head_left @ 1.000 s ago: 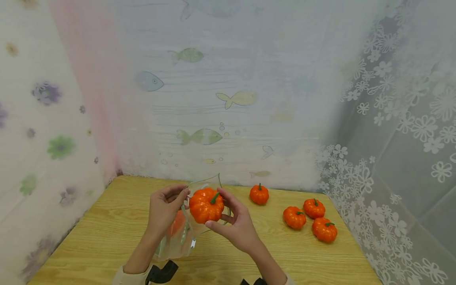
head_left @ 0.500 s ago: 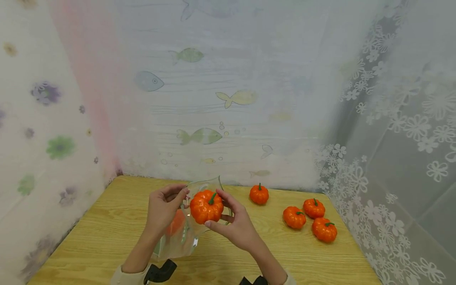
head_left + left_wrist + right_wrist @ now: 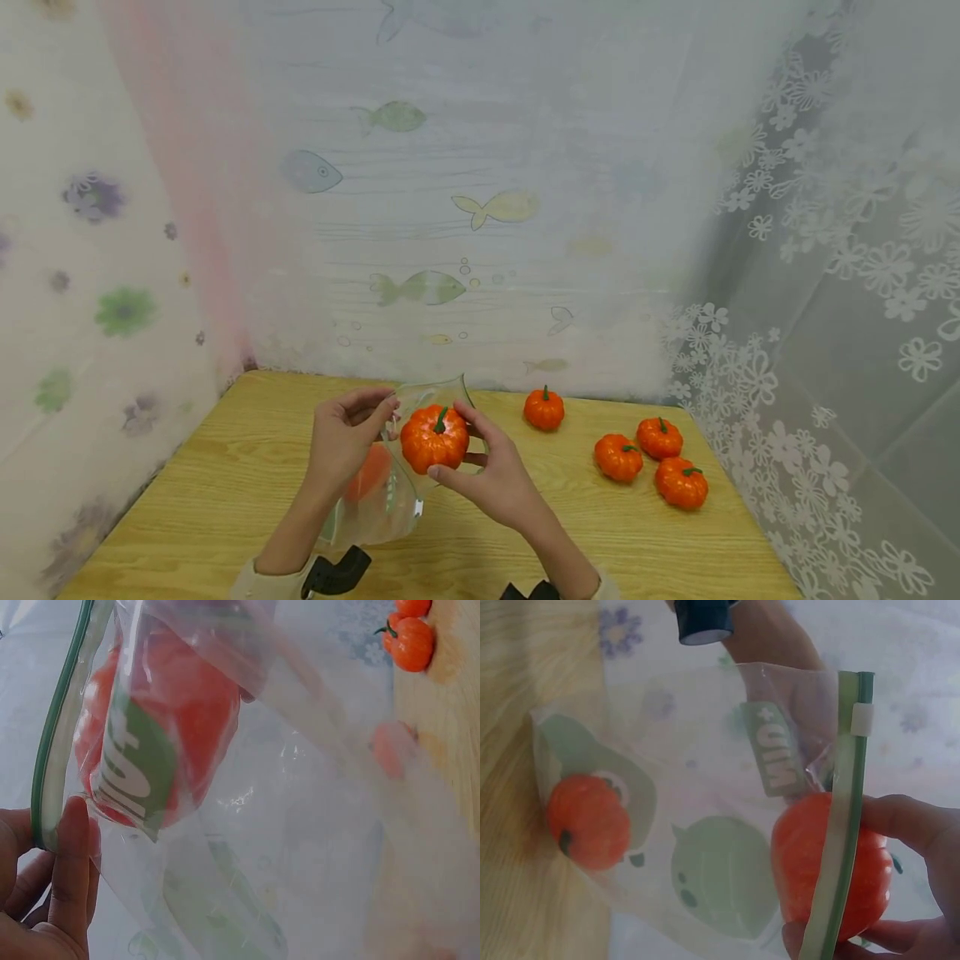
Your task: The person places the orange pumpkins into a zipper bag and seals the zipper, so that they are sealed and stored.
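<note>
My right hand (image 3: 501, 477) has eased its gripped pumpkin (image 3: 434, 439) slightly lower into the zip bag (image 3: 382, 500) mouth, while my left hand (image 3: 347, 437) keeps pinching the bag's rim.

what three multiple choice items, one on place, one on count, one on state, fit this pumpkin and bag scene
1. Where is the pumpkin that the right hand holds?
A. at the mouth of the clear bag
B. flat on the table
C. behind the curtain

2. How many pumpkins lie loose on the table?
A. two
B. four
C. six

3. What state is the bag in?
A. zipped shut
B. held open at the top
C. folded flat

Answers:
1. A: the held pumpkin sits at the rim of the clear bag, above the table.
2. B: one loose pumpkin lies by the back wall and three more sit in a cluster to the right.
3. B: the left hand pinches one edge of the bag's mouth, and one pumpkin already lies inside.
</note>
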Available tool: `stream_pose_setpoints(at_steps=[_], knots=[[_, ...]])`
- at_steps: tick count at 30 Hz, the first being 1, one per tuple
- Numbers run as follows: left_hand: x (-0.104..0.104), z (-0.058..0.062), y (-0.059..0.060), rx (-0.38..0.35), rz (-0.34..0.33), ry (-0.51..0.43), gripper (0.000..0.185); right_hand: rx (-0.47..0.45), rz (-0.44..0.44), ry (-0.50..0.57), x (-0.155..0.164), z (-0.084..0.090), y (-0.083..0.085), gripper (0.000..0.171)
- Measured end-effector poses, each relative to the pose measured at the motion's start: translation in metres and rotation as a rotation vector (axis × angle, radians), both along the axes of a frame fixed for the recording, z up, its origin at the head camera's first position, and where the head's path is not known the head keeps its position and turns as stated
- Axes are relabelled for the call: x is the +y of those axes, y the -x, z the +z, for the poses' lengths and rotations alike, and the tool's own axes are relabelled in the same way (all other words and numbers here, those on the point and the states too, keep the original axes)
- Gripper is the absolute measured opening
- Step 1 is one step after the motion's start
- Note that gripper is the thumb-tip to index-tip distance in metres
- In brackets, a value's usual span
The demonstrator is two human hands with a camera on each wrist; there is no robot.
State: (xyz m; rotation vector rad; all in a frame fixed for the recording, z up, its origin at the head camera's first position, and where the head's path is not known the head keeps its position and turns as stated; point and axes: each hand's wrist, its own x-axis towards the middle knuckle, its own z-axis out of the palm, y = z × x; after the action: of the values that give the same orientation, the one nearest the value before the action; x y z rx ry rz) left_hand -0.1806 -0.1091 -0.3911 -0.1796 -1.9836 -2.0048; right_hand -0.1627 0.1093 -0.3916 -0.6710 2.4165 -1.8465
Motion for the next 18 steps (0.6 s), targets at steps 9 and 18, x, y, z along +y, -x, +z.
stream_pose_setpoints(at_steps=[9,18], knots=[[0.0011,-0.0005,0.0005,0.007,-0.02,0.004,0.021,0.024,-0.009,-0.038,-0.001,-0.0029,0.0024,0.077],[0.0035,0.0,0.0029,0.008,-0.024,0.015,0.019,0.034,-0.014,-0.048,-0.001,-0.0032,0.0039,0.077]])
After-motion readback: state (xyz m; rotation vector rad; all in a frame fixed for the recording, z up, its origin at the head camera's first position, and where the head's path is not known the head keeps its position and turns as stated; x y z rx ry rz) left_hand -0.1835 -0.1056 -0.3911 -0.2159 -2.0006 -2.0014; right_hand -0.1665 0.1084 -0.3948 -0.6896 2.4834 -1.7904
